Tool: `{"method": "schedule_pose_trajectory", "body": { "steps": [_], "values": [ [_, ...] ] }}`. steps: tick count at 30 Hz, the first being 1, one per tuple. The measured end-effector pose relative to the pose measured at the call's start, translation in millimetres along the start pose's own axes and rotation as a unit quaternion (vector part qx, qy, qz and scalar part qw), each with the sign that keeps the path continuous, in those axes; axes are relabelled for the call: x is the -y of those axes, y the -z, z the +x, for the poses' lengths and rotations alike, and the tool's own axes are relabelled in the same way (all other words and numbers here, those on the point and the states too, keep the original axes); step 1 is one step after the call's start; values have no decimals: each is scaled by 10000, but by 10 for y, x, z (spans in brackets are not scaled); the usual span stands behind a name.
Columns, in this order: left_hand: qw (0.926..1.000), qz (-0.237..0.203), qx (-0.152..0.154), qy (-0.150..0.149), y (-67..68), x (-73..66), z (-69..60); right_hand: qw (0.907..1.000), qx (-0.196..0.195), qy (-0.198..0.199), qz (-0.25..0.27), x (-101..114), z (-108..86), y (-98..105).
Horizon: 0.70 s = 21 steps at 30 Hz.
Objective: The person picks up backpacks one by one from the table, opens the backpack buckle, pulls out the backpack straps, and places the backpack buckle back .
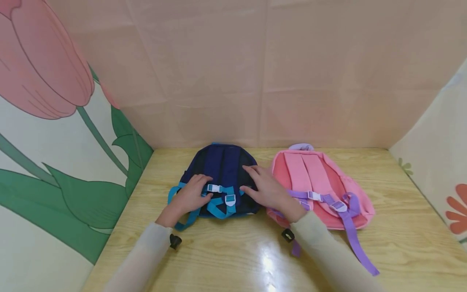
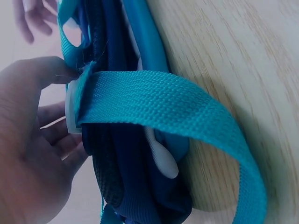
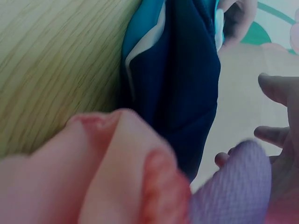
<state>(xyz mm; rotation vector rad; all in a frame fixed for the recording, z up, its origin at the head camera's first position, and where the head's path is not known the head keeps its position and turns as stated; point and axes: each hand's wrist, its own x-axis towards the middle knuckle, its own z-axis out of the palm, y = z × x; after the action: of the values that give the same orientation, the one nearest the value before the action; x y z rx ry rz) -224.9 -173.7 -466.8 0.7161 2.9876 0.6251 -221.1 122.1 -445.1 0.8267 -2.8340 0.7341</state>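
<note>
A navy backpack (image 1: 220, 162) lies on the table with its shoulder straps facing up and turquoise webbing (image 1: 217, 207) and white buckles across its lower part. My left hand (image 1: 191, 194) is over its left side, thumb and fingers apart. In the left wrist view, the thumb is close to a turquoise strap (image 2: 154, 95); whether it touches is unclear. Over the bag's right side my right hand (image 1: 270, 188) spreads its fingers (image 3: 275, 88), holding nothing. Beside it lies a pink backpack (image 1: 328, 174) with purple straps (image 1: 352, 235), partly under my right forearm.
Both bags rest on a wood-grain table (image 1: 226, 251) near its back edge. A plain pinkish backdrop (image 1: 255, 73) stands behind, with a tulip-printed panel (image 1: 84, 178) at left and a flower-printed one (image 1: 441, 162) at right. Small black pieces (image 1: 288, 235) are at both wrists.
</note>
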Motion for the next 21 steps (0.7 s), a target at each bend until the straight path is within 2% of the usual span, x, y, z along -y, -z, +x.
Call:
{"method": "schedule_pose_trajectory", "body": {
  "steps": [12,21],
  "values": [
    [10000,-40,13,8,-35,3,48,9999,-9,79,-98,130,118,-144],
    [9998,-209,34,-24,-5,-9,52,9991,213,197,313,255,213,-219]
  ]
}}
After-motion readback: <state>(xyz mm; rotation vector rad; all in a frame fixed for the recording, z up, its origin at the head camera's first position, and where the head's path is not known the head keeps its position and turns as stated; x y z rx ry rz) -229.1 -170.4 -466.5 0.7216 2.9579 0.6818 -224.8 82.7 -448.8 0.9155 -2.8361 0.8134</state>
